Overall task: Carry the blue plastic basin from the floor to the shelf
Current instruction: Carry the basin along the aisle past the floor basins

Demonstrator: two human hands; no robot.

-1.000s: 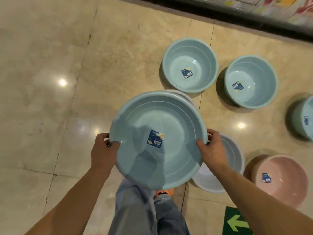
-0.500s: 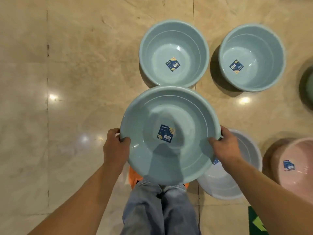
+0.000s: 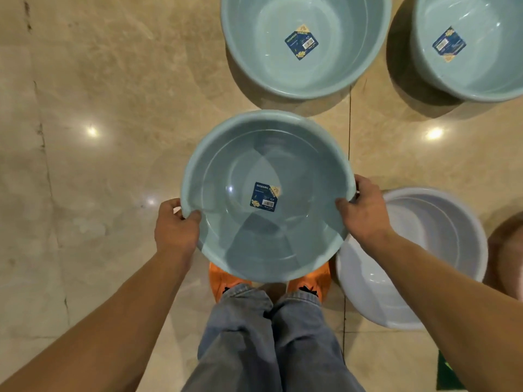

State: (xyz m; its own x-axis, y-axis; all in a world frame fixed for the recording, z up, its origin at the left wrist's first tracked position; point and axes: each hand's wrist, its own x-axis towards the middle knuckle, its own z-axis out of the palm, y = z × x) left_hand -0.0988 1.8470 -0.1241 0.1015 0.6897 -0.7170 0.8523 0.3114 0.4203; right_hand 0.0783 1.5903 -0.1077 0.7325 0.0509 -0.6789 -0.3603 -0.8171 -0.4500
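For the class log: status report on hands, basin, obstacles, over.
Left hand, right hand grip blue basin rim. Basin level. White basin beside right foot.

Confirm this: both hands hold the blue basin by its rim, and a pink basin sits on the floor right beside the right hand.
Not quite. The head view shows both hands, left and right, holding the blue basin by its rim, but the basin beside the right hand is white, not pink.

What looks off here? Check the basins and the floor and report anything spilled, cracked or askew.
Nothing stands out. The blue basin is held level by its rim in the left hand and right hand, empty and uncracked. The other blue basins and the white basin sit upright on a dry floor.
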